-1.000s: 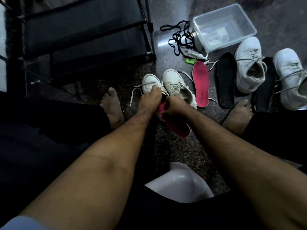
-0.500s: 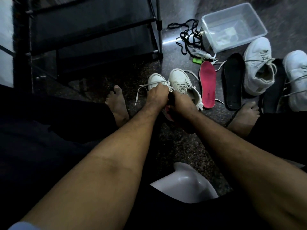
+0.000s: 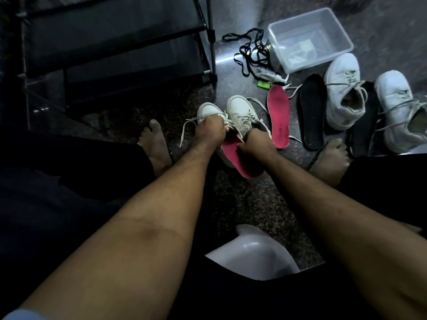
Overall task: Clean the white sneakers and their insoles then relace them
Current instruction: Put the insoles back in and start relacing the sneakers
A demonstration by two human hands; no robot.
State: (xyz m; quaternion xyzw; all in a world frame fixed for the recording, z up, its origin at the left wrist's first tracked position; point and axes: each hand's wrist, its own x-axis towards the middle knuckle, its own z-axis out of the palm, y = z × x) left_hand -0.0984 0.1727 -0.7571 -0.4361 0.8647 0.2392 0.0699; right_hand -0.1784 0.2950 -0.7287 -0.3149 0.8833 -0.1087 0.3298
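Beside shoe rack [image 3: 115, 42], perhaps gripped insole [image 3: 235, 155]

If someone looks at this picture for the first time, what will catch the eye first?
Most likely the two hands in the middle: the left hand holds a white sneaker while the right hand grips a bright pink insole sticking out of it. A second pink insole lies on the dark floor just to the right, beside a black insole. Behind them stands a clear plastic tub with tangled black laces at its left.
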